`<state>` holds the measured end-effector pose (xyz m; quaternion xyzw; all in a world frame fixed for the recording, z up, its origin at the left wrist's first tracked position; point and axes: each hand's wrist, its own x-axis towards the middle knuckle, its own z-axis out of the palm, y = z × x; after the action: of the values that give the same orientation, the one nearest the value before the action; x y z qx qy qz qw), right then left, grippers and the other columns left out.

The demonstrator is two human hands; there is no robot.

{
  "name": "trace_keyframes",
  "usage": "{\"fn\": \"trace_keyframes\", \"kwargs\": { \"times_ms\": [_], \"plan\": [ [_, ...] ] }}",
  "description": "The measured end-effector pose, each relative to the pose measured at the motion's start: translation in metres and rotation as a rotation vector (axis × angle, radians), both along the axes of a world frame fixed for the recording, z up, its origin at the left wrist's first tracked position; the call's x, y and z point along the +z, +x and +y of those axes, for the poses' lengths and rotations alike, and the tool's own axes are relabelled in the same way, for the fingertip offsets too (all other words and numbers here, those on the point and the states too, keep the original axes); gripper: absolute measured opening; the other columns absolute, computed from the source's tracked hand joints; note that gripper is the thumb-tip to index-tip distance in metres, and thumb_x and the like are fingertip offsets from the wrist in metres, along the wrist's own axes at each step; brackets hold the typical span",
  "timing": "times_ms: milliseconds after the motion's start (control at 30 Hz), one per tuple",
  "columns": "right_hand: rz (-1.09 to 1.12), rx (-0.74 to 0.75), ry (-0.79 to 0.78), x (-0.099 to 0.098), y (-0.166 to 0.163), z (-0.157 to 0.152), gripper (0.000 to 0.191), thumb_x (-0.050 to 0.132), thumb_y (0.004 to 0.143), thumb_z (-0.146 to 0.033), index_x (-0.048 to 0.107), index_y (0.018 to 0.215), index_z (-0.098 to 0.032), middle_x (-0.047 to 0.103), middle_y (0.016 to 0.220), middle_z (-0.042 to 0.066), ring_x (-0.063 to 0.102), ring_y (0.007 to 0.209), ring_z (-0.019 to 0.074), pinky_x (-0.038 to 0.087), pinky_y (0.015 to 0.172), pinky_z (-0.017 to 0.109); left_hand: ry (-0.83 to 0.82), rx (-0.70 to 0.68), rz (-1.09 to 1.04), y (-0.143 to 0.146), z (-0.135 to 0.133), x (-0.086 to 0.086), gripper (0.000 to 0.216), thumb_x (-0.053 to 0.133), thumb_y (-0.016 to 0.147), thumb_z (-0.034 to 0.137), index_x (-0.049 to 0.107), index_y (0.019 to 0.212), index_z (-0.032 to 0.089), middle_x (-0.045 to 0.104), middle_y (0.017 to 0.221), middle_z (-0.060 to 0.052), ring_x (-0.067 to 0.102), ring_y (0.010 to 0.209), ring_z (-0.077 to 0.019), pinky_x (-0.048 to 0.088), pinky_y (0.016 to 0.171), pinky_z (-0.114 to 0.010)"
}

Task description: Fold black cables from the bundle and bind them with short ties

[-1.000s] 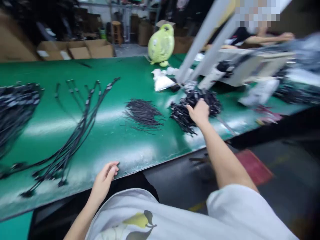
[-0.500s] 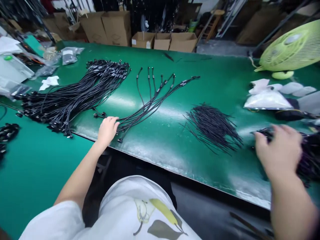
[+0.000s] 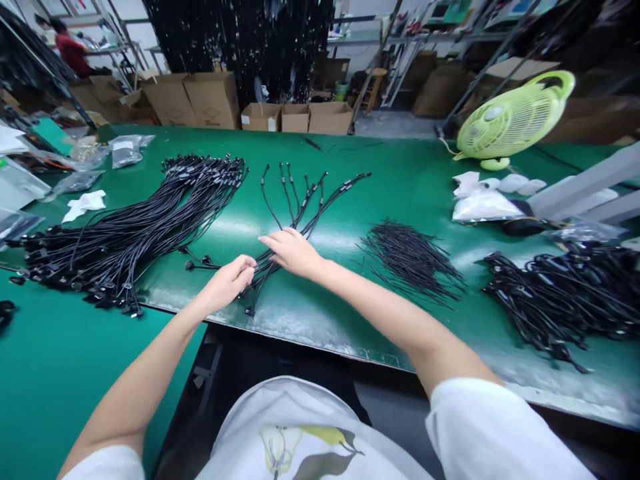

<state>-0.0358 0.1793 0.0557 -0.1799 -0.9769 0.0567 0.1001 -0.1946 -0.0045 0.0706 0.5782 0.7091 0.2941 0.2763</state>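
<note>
A small bunch of black cables [image 3: 305,197] fans out on the green table [image 3: 415,173]. My left hand [image 3: 229,280] is closed round the near end of this bunch, close to the table's front edge. My right hand [image 3: 291,251] lies on the same cables just beyond it, fingers stretched out and pressed flat. A large bundle of black cables [image 3: 130,223] lies to the left. To the right are a heap of thin black ties [image 3: 410,257] and a pile of black cables [image 3: 555,293].
A lime-green fan [image 3: 510,120] stands at the back right beside white plastic bags [image 3: 483,200]. Cardboard boxes [image 3: 210,100] line the far edge. Plastic bags and paper [image 3: 80,180] lie at the left. A person in red [image 3: 70,50] is far off at the back left.
My right hand left the cable pile at the right and came over to the middle bunch. My left hand moved slightly right and closed on the bunch's near end. The view turned left.
</note>
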Motion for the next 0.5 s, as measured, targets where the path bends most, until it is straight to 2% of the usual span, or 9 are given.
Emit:
{"fn": "trace_keyframes", "kwargs": {
  "times_ms": [67, 100, 167, 233, 300, 367, 433, 500],
  "plan": [
    [-0.141, -0.197, 0.012, 0.017, -0.003, 0.038, 0.026, 0.05, 0.093, -0.02, 0.064, 0.114, -0.018, 0.069, 0.103, 0.009, 0.061, 0.099, 0.0163, 0.038, 0.093, 0.028, -0.033, 0.07, -0.197, -0.013, -0.03, 0.014, 0.028, 0.052, 0.087, 0.036, 0.064, 0.107, 0.02, 0.055, 0.064, 0.003, 0.046, 0.054, -0.0126, 0.037, 0.051, -0.021],
    [-0.155, -0.293, 0.025, 0.025, 0.004, 0.059, 0.026, 0.045, 0.095, -0.02, 0.064, 0.111, -0.013, 0.069, 0.1, 0.012, 0.061, 0.094, 0.0175, 0.039, 0.085, 0.028, -0.048, 0.149, -0.234, -0.024, -0.045, 0.018, 0.028, 0.058, 0.084, 0.038, 0.067, 0.104, 0.02, 0.053, 0.062, 0.003, 0.043, 0.052, -0.0118, 0.033, 0.048, -0.02],
    [-0.144, -0.444, 0.059, 0.037, 0.025, 0.093, 0.034, 0.034, 0.099, -0.02, 0.06, 0.114, -0.005, 0.067, 0.103, 0.02, 0.061, 0.09, 0.0194, 0.037, 0.075, 0.028, -0.046, 0.305, -0.314, -0.046, -0.071, 0.017, 0.027, 0.065, 0.079, 0.041, 0.07, 0.092, 0.018, 0.05, 0.059, 0.003, 0.039, 0.05, -0.0105, 0.03, 0.046, -0.019],
    [-0.172, -0.504, 0.11, 0.041, 0.046, 0.109, 0.034, 0.035, 0.101, -0.026, 0.058, 0.115, -0.005, 0.066, 0.103, 0.022, 0.061, 0.086, 0.0204, 0.033, 0.067, 0.027, -0.046, 0.378, -0.441, -0.063, -0.089, 0.009, 0.027, 0.068, 0.077, 0.042, 0.07, 0.081, 0.015, 0.047, 0.056, 0.003, 0.038, 0.05, -0.0094, 0.03, 0.047, -0.019],
    [-0.256, -0.46, 0.199, 0.036, 0.064, 0.105, 0.033, 0.043, 0.099, -0.035, 0.058, 0.114, -0.009, 0.067, 0.1, 0.018, 0.061, 0.08, 0.0198, 0.027, 0.06, 0.026, -0.023, 0.381, -0.651, -0.069, -0.097, -0.001, 0.029, 0.07, 0.077, 0.042, 0.07, 0.081, 0.013, 0.044, 0.055, 0.004, 0.038, 0.05, -0.0082, 0.031, 0.048, -0.018],
    [-0.321, -0.388, 0.3, 0.03, 0.077, 0.089, 0.033, 0.047, 0.097, -0.04, 0.059, 0.111, -0.013, 0.067, 0.099, 0.015, 0.06, 0.074, 0.019, 0.021, 0.055, 0.027, 0.087, 0.38, -0.897, -0.066, -0.094, -0.006, 0.03, 0.072, 0.076, 0.04, 0.069, 0.087, 0.013, 0.041, 0.057, 0.005, 0.036, 0.048, -0.0062, 0.029, 0.046, -0.017],
    [-0.276, -0.366, 0.352, 0.028, 0.086, 0.073, 0.031, 0.047, 0.097, -0.041, 0.06, 0.109, -0.016, 0.066, 0.1, 0.014, 0.06, 0.074, 0.019, 0.018, 0.053, 0.028, 0.246, 0.395, -1.097, -0.058, -0.083, -0.005, 0.029, 0.073, 0.077, 0.037, 0.068, 0.094, 0.014, 0.038, 0.059, 0.006, 0.034, 0.047, -0.0045, 0.028, 0.044, -0.015],
    [-0.123, -0.405, 0.327, 0.03, 0.088, 0.065, 0.029, 0.047, 0.097, -0.038, 0.061, 0.11, -0.017, 0.066, 0.103, 0.014, 0.06, 0.079, 0.0188, 0.021, 0.055, 0.029, 0.35, 0.41, -1.206, -0.048, -0.067, -0.001, 0.026, 0.07, 0.081, 0.033, 0.066, 0.099, 0.016, 0.037, 0.06, 0.007, 0.034, 0.047, -0.0038, 0.031, 0.045, -0.015]
  ]
}}
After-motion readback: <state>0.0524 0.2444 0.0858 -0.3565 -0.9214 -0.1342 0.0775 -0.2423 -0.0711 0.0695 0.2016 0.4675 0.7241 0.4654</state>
